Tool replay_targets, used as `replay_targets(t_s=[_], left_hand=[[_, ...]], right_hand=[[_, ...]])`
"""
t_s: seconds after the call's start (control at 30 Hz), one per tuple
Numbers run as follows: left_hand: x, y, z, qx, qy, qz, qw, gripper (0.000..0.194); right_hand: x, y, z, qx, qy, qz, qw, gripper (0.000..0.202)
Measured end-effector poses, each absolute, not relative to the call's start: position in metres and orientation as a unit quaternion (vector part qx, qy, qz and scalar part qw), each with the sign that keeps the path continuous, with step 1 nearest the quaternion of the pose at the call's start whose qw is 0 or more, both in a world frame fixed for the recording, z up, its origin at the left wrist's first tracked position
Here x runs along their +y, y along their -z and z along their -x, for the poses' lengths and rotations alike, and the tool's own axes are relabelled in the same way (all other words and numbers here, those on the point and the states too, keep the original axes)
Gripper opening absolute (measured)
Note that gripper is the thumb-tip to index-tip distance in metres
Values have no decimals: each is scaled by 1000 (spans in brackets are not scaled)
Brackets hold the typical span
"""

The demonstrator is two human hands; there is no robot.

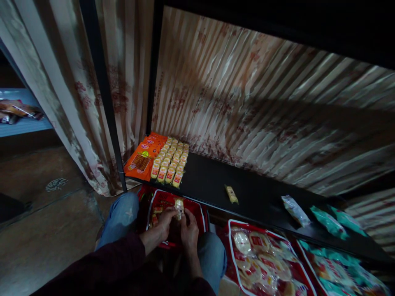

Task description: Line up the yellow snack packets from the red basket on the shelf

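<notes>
At lower centre, the left hand [164,225] and right hand [189,230] are pinching a pack [179,204]; a basket [196,210] is sitting below, knees [124,211] flanking it.

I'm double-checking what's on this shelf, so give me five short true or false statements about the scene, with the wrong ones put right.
1. The left hand and right hand are both on one small wrapped snack. True.
2. The orange bag is at the right end of the shelf. False: the orange bag is at the left end of the shelf, beside rows of small packs.
3. A single yellow pack lies apart from those rows. True.
4. The basket beneath the hands is blue. False: that basket is red with a white rim.
5. Two teal packs lie toward the shelf's right end. True.
</notes>
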State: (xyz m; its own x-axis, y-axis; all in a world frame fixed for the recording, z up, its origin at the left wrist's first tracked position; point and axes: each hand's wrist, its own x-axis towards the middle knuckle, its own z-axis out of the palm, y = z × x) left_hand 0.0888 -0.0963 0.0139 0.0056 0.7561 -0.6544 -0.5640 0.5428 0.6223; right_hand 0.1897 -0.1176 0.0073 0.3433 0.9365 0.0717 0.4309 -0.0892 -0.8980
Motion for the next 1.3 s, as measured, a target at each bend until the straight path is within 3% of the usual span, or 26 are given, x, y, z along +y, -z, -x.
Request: replay_targets(t_s=[0.33, 0.5, 0.73, 1.3], left_hand=[[-100, -30, -91, 534, -468, -231, 665, 11], [-97, -39, -94, 527, -475, -307, 634, 5], [-95, -54, -96, 508, -468, -386, 612, 8], [-69, -62, -116, 557, -435, -500, 500, 13]], right_hand=[[-113, -14, -193, -494, -254, 686, 470, 35], [-113, -22, -193, -468, -287, 693, 466, 49], [-107, -30, -190, -464, -300, 688, 471, 62], [-81, -44, -206, -444, -310, 682, 493, 59]])
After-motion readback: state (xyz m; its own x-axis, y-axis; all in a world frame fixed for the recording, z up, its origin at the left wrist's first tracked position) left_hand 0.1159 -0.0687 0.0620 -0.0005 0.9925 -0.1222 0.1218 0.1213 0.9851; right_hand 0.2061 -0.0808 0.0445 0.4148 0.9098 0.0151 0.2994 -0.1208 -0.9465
